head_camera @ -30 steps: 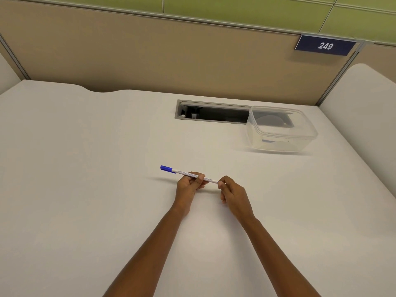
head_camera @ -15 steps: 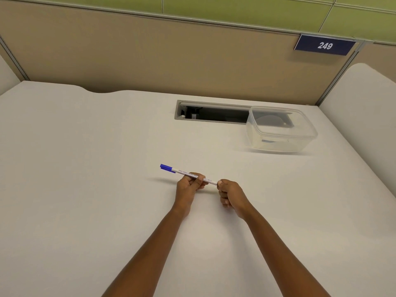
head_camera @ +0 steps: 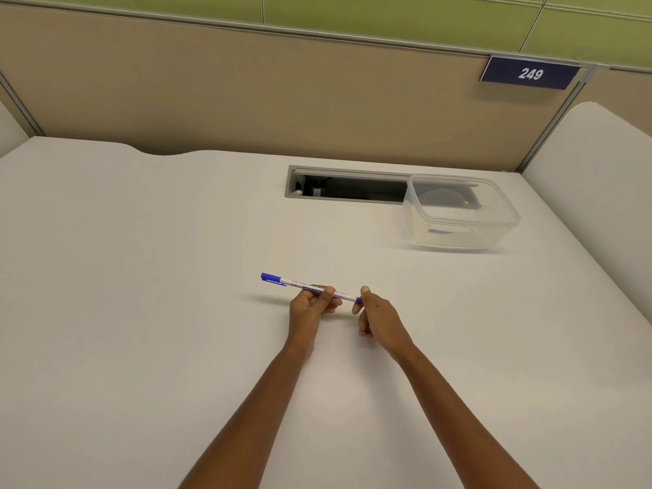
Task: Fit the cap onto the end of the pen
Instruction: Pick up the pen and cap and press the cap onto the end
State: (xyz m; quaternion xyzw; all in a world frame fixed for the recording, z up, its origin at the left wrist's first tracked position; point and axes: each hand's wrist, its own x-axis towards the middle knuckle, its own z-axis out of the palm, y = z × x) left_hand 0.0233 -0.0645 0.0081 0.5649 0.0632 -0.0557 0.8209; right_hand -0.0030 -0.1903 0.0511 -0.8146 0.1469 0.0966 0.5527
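Note:
A white pen (head_camera: 310, 288) lies level above the white desk (head_camera: 141, 312), pointing left and slightly away. Its blue cap (head_camera: 272, 277), with a clip, sits on the left end. My left hand (head_camera: 312, 307) grips the barrel near the middle, between thumb and fingers. My right hand (head_camera: 375, 314) is at the right end, where a short blue tip (head_camera: 358, 300) shows. The curled fingers touch that tip from below and the thumb stands up just beside it.
A clear plastic box (head_camera: 458, 217) stands at the back right of the desk. To its left is an open cable slot (head_camera: 345, 187) in the desk. A beige partition with a "249" sign (head_camera: 530, 73) closes off the back.
My right hand has loosened at the pen's right end: the thumb has lifted and the blue tip now shows. The left hand and pen have hardly moved.

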